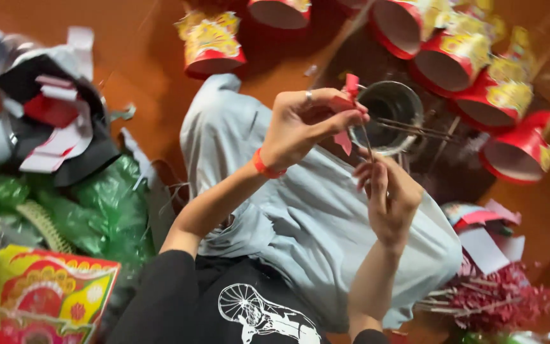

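Person seated on an orange-brown floor (141, 57), grey trousers, knees up. Left hand (303, 124) raised, thumb and fingers pressed together on a small red paper piece (350, 89) — held just beside the rim of a clear glass jar (389, 114). Right hand (389, 194) below it, fingertips pinching a thin stick (365, 141) upright. More sticks lie across the jar mouth. Red-and-yellow paper cups (472, 70) stand in a row beyond; green plastic bags (90, 210) to the left.
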